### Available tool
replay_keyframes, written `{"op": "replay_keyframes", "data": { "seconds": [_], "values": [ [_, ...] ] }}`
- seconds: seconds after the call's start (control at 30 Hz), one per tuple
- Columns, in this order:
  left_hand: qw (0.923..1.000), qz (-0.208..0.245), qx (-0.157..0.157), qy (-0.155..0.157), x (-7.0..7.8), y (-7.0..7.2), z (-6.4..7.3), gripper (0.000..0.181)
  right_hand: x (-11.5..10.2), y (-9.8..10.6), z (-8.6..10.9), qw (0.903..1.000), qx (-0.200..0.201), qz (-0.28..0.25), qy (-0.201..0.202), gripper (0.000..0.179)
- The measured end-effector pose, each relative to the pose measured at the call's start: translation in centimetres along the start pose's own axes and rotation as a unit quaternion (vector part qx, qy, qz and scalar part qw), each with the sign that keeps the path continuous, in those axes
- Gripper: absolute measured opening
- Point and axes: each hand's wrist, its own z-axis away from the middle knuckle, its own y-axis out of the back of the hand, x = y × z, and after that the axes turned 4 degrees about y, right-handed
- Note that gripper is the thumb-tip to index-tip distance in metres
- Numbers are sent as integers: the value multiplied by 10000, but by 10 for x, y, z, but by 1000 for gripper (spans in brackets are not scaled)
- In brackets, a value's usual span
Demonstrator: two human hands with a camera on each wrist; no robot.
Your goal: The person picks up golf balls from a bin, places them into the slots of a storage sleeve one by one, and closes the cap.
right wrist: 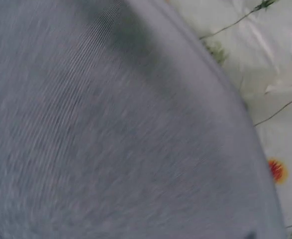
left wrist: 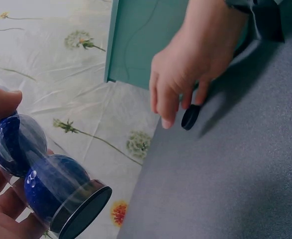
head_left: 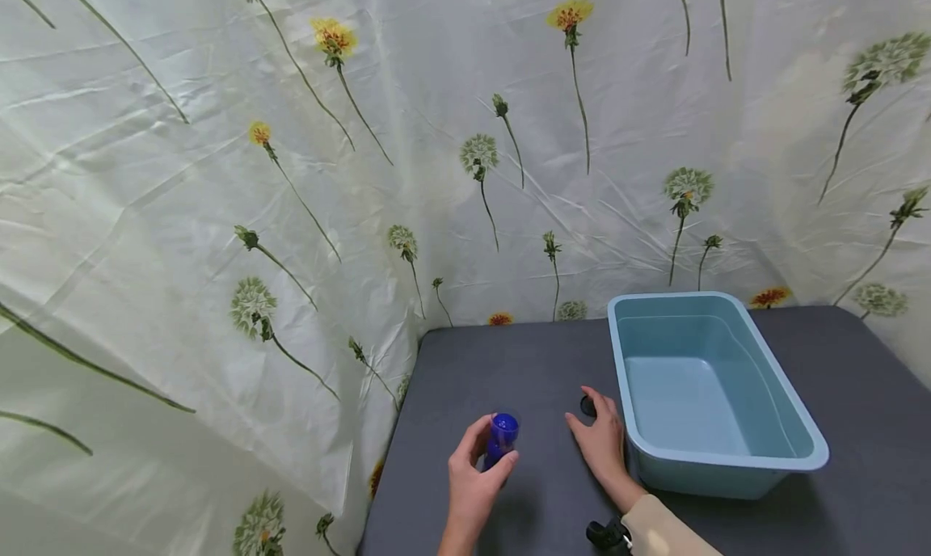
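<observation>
My left hand [head_left: 471, 485] grips a clear tube [head_left: 503, 439] above the table, thumb on one side and fingers round the other. In the left wrist view, dimpled blue balls [left wrist: 57, 185] that look like golf balls sit in a row inside it, and a dark cap [left wrist: 86, 213] covers the near end. My right hand [head_left: 604, 447] is low over the table beside the blue tub. Its fingertips hold a small round black lid [left wrist: 190, 117], tilted on edge close to the table. The right wrist view shows mostly tabletop, with the lid out of sight.
A light blue plastic tub [head_left: 621, 362] stands on the dark grey table [head_left: 509, 362], right of my right hand. White cloth with a dandelion print [head_left: 407, 176] hangs behind the table and along its left side. A black strap device [head_left: 609, 535] is on the right wrist.
</observation>
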Motion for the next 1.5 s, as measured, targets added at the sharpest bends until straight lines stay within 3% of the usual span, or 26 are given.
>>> {"op": "replay_keyframes", "data": {
  "seconds": [0.4,0.57,0.9,1.2,1.5],
  "values": [
    [9998,76,-205,-35,2,-6,-1,57,26,-10,-3,9955,373,399,778,63],
    [9996,81,-247,91,3,-8,-1,57,30,-11,-4,9943,367,529,854,63],
    [9988,82,-276,392,3,-11,-1,56,35,-7,0,9914,-23,1042,793,56],
    [9988,182,-358,280,3,-18,-3,56,25,3,4,9885,-394,1338,590,42],
    [9991,155,-375,145,0,-24,-7,56,14,12,15,9837,-846,1328,870,41]
  ]
}}
